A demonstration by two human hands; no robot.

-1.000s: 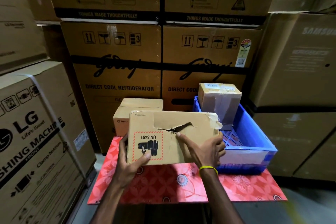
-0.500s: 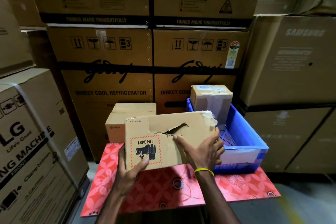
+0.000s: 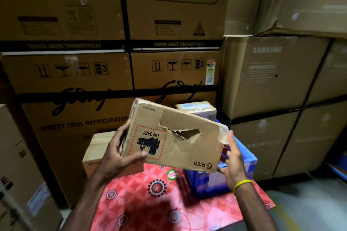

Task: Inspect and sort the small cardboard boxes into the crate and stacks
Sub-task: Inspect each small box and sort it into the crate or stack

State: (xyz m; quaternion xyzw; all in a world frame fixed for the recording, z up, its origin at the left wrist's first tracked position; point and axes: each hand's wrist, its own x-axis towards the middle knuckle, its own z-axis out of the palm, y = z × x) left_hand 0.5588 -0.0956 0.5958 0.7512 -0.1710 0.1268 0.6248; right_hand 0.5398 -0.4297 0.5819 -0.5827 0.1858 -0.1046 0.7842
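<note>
A torn cardboard box [image 3: 180, 137] with a red UN 3481 label and a PICO logo is held tilted above the red floral table [image 3: 150, 202]. My left hand [image 3: 116, 154] grips its left end, thumb across the label. My right hand [image 3: 231, 157] holds the crushed right end, fingers behind it. The blue crate [image 3: 246, 157] sits behind at the right with a taped box [image 3: 197, 108] standing in it. Another small box [image 3: 97, 152] rests on the table at the left, partly hidden by my left hand.
Large refrigerator cartons [image 3: 75, 99] are stacked as a wall behind the table. Samsung cartons [image 3: 266, 80] stand at the right and a washing machine carton [image 3: 16, 165] at the left. Grey floor [image 3: 309, 202] shows at the lower right.
The torn box has been lifted higher and tilted, its left end up. My right hand moved from the box's front face to its right end. The camera view shifted upward.
</note>
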